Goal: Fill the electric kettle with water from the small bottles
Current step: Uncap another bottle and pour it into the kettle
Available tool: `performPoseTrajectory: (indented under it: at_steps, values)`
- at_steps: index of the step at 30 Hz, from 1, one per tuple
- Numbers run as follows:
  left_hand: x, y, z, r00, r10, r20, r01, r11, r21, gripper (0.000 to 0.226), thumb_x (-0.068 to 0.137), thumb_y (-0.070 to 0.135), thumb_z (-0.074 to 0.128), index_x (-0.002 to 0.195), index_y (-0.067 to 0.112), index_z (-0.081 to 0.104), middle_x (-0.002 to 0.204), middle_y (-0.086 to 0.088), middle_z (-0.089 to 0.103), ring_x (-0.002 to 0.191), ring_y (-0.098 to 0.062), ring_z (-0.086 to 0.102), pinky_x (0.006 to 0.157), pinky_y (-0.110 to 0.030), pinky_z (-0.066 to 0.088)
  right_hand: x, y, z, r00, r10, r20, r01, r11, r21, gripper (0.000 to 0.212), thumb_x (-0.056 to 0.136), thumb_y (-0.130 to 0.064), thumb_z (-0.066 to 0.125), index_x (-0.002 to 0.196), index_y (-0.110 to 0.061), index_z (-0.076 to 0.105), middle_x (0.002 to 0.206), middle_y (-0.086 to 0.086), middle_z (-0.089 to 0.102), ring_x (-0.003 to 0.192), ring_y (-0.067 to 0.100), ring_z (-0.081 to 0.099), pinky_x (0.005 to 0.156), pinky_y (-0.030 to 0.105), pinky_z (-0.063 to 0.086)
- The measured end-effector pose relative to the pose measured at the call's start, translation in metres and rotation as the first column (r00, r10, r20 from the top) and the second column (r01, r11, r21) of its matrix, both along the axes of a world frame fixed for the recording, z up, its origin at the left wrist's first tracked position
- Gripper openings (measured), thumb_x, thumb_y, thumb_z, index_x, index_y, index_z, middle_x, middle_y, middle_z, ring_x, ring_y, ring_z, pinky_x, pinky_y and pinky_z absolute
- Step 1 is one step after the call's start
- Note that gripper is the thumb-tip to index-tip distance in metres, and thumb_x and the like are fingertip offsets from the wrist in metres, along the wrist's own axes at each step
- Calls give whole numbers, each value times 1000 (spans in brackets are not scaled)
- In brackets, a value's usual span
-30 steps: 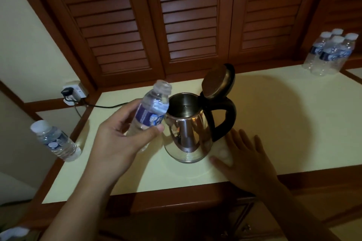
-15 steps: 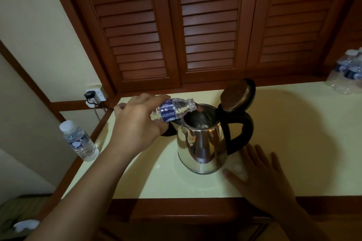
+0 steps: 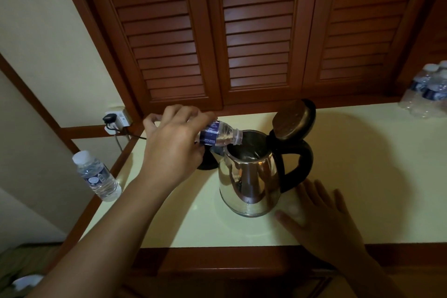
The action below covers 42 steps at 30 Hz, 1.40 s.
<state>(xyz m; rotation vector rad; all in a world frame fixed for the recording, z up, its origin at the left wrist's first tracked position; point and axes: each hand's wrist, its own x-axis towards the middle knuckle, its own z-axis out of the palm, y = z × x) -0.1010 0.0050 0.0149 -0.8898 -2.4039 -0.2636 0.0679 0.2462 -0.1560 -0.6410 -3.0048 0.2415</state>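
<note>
**Pouring from 1 small bottle into the open kettle**

Louvred wooden doors stand behind a pale counter (image 3: 362, 176) with a dark wood edge. On it the steel kettle (image 3: 249, 176) stands upright, off its black base (image 3: 208, 163), which lies just behind and to the left. The lid (image 3: 291, 120) is tipped back above the black handle.

The left hand (image 3: 174, 147) is wrapped around a small bottle (image 3: 219, 135), holding it nearly level with its uncapped neck over the kettle's rim. Whether water is running at this instant is too faint to tell. The right hand (image 3: 321, 222) lies flat on the counter, fingers spread, just beside the kettle's foot but not gripping it.

1 capped bottle (image 3: 98, 176) stands near the left edge; a cluster of bottles (image 3: 425, 92) waits at the far right, well apart.

This looks like the pouring step. The next move probably calls for tilting the bottle's base higher to drain it, keeping the neck inside the rim, then swapping for a full one.
</note>
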Motion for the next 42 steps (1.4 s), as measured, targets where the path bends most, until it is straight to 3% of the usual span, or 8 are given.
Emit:
performPoseTrajectory:
  at_steps: [17,22,29,38,40,42]
  values:
    - [-1,16,4,993,-40,-107,29,995,-96,63,77,17,80,135,33,62,143,-3,60,148,-37,37,111,-70,28,1,0,-1,1000,8,-13,-9,1000,-3,103,80,-92,3,162,-29,-2,171,-3,-1,158,21,-5,126,52,-4]
    - [-6,20,10,982,-108,-155,83,984,-158,61,74,18,76,132,30,65,141,-6,61,149,-40,37,110,-76,25,2,2,-1,999,33,-43,-34,999,-33,89,89,-83,8,161,-32,-8,171,-5,-4,157,18,-10,126,51,-6]
    - [-7,27,12,970,-152,-190,114,974,-198,63,75,11,82,133,31,66,144,-5,60,151,-38,33,112,-80,21,6,3,1,991,70,-114,-78,995,-69,77,92,-75,24,159,-38,14,169,-11,14,157,14,-1,126,48,-4]
    - [-1,19,13,969,-121,-215,74,973,-217,64,76,18,81,136,28,63,144,-7,61,145,-39,40,110,-77,26,10,9,-8,983,122,-135,-128,991,-34,71,91,-75,16,135,-35,55,155,-11,44,154,15,20,127,47,6]
    - [1,11,10,974,-81,-209,39,980,-197,65,78,22,79,140,30,60,142,-4,62,139,-39,45,106,-71,31,12,9,-11,962,120,-244,-139,989,-60,60,95,-67,31,126,-27,63,142,-7,58,146,17,38,126,42,10]
    - [3,0,2,981,-54,-185,28,990,-140,64,82,29,80,143,31,59,138,-2,65,129,-36,50,100,-62,35,15,6,-8,915,77,-395,-138,982,-129,56,96,-62,40,119,-20,68,124,-8,66,129,15,52,124,26,13]
